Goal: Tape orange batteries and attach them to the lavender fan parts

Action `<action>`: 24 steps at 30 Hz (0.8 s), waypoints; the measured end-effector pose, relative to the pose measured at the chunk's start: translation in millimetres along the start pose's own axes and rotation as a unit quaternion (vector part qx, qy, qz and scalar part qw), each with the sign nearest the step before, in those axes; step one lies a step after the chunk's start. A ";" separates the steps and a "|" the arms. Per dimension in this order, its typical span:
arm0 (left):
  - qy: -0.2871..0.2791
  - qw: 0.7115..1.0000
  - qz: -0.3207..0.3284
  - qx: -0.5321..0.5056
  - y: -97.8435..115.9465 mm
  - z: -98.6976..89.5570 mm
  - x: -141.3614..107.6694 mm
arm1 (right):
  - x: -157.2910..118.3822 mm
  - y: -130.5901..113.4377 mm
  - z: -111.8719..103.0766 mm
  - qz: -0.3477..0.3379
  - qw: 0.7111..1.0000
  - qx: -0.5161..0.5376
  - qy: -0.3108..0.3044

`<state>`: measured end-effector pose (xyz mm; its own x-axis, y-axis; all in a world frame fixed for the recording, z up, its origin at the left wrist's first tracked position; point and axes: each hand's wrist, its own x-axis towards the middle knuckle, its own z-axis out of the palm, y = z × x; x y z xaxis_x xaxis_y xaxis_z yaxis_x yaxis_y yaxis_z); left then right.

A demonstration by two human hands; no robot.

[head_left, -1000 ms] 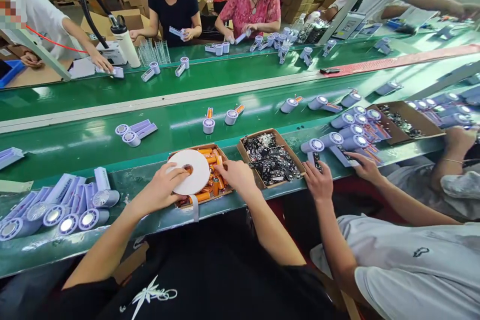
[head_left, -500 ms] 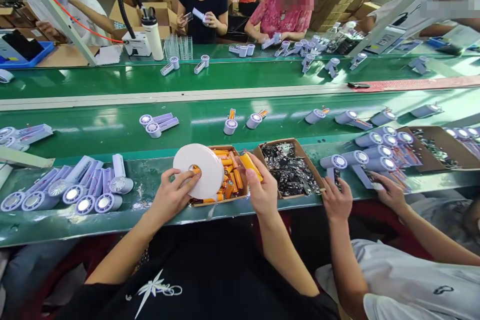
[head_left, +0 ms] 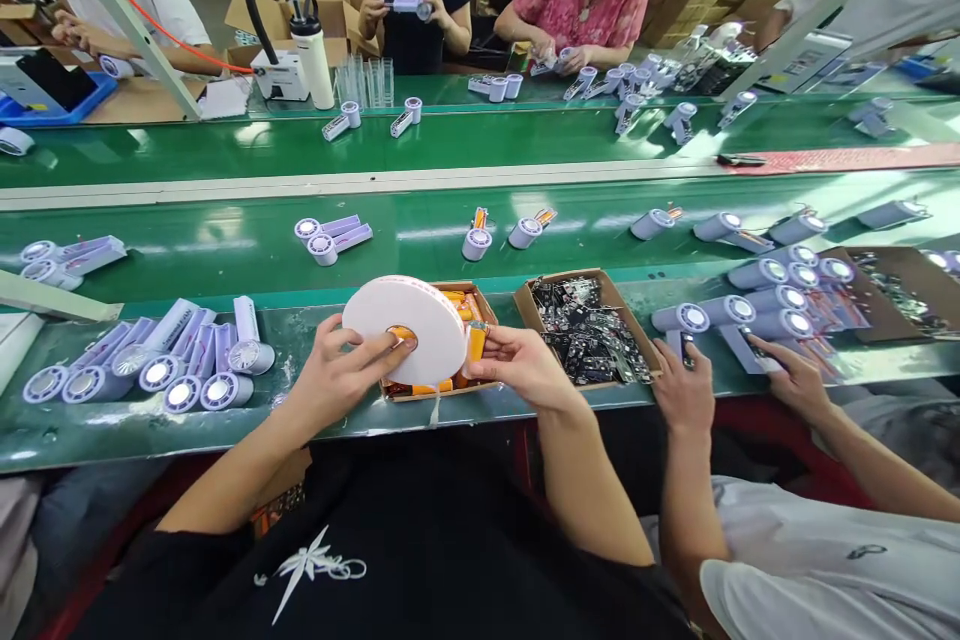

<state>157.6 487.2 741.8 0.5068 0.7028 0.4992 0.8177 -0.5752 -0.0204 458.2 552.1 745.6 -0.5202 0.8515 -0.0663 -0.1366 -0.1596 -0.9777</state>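
Note:
My left hand (head_left: 349, 360) grips a white roll of tape (head_left: 405, 320), with fingers at its centre hole and the flat side turned up. My right hand (head_left: 525, 363) pinches an orange battery (head_left: 476, 345) upright against the roll's right edge. Under the roll stands a cardboard box (head_left: 486, 305) of orange batteries, partly hidden by the roll. A short pale strip (head_left: 436, 410) hangs below the roll at the bench edge. To the right of my right hand is a box of black circuit boards (head_left: 592, 330).
Lilac handheld fan bodies (head_left: 161, 370) lie grouped on the bench at left; more stand at right. Several sit on the green conveyor belt (head_left: 420, 230). Beside me on the right, a co-worker's hands (head_left: 682, 385) hold a fan body. People work across the belt.
My right hand has lowered and moved left, bringing the battery against the roll's edge. The roll has tilted and shifted slightly right. The view has shifted slightly.

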 end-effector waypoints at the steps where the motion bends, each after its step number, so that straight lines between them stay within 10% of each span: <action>1: -0.011 1.000 -0.001 0.004 1.0 -3.1 2.3 | 0.6 -7.9 -4.7 0.011 1.000 -0.011 -0.002; 6: -0.003 0.999 -0.029 0.039 14.2 -4.4 10.8 | 6.6 -2.4 11.1 -0.054 0.988 0.001 0.142; 10: 0.050 0.995 -0.063 0.064 30.1 13.1 15.3 | 11.9 47.5 54.9 -0.180 0.911 0.114 0.354; 13: 0.054 0.992 -0.114 0.022 44.1 31.8 12.0 | 14.1 64.7 64.2 -0.173 0.892 0.145 0.392; 16: -0.001 0.990 -0.129 -0.059 56.9 43.8 -0.5 | 15.0 44.3 31.0 -0.169 0.905 0.139 0.366; 21: -0.168 0.970 -0.054 -0.168 52.1 39.6 -3.8 | 12.8 -6.6 -39.8 -0.324 0.821 0.112 0.457; 24: -0.223 0.949 -0.036 -0.219 20.1 38.6 24.4 | 9.9 -1.7 -39.0 -0.273 0.865 0.115 0.405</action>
<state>197.0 509.0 720.2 0.5985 0.7982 0.0680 0.7126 -0.5693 0.4099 486.2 580.3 738.9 0.4236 0.8870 0.1839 -0.3888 0.3614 -0.8474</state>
